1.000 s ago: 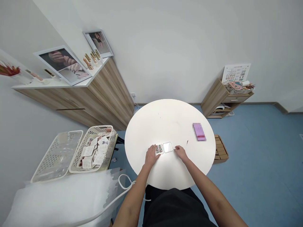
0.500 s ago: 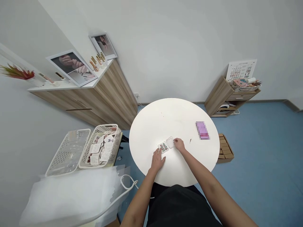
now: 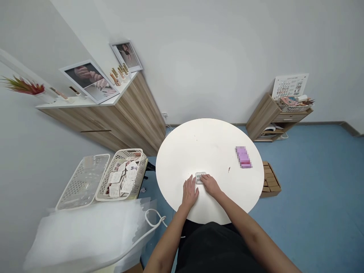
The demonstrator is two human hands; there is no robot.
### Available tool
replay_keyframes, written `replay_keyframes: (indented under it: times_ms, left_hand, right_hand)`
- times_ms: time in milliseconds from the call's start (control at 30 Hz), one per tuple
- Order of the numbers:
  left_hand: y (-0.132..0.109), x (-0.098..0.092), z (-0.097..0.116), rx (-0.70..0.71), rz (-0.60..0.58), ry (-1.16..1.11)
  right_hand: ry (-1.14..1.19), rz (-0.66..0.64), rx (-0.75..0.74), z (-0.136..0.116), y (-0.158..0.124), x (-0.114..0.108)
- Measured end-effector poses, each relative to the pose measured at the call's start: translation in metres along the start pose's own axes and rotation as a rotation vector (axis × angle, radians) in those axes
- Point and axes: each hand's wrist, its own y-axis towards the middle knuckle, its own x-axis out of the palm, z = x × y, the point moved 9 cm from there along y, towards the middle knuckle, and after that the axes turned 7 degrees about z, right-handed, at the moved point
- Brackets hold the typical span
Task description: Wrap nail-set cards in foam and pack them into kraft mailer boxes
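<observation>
A small clear plastic case (image 3: pixel 198 179) lies on the round white table (image 3: pixel 193 144), its lid down over rows of small pieces too tiny to make out. My left hand (image 3: pixel 189 194) rests on the table at the case's left side, fingers stretched out and fingertips close to its edge. On the right, my right hand (image 3: pixel 211 185) has its bent fingers on the lid and right edge of the case, covering part of it.
A blurred purple item (image 3: pixel 243 157) and a small dark mark (image 3: pixel 229 169) are on the table's right side. At left stands a white basket (image 3: pixel 99 191) of cards. A cardboard box (image 3: pixel 270 192) sits right of the table. Behind are a wooden cabinet (image 3: pixel 133 110) and a shelf unit (image 3: pixel 260 117).
The case's lid, folded open to the right before, is now down over the pieces. My right hand has moved left with it. My left hand has stayed nearly in place.
</observation>
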Motion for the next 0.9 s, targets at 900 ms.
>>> replay_keyframes:
  times_ms: [900]
  left_hand:
    - [0.002,0.055,-0.052,-0.376,-0.431,0.245]
  right_hand:
    - [0.047,-0.155,0.099,0.025,0.006,0.019]
